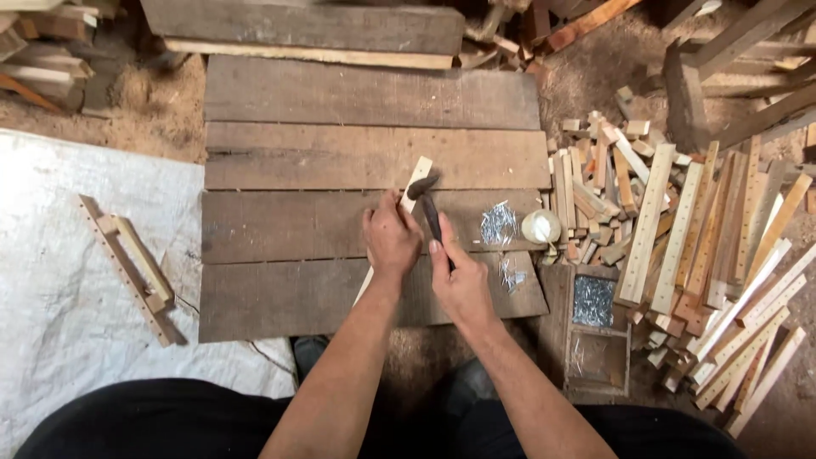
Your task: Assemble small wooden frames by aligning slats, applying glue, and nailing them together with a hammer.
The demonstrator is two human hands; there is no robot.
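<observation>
Nearest, a shallow wooden tray (pixel 597 340) off the dark plank platform's (pixel 289 297) right front corner holds silvery nails (pixel 592 300). Centre: left hand (pixel 391 242) pins a pale wooden strip (pixel 408 204); right hand (pixel 459 285) grips a dark hammer (pixel 427 204). Beyond, loose nails (pixel 498 224) and a round whitish tub (pixel 541 226), contents unclear.

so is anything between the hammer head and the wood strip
Nothing visible. The hammer in the right hand sits with its head right over the wood strip, which the left hand holds lower down, clear of that spot.
</observation>
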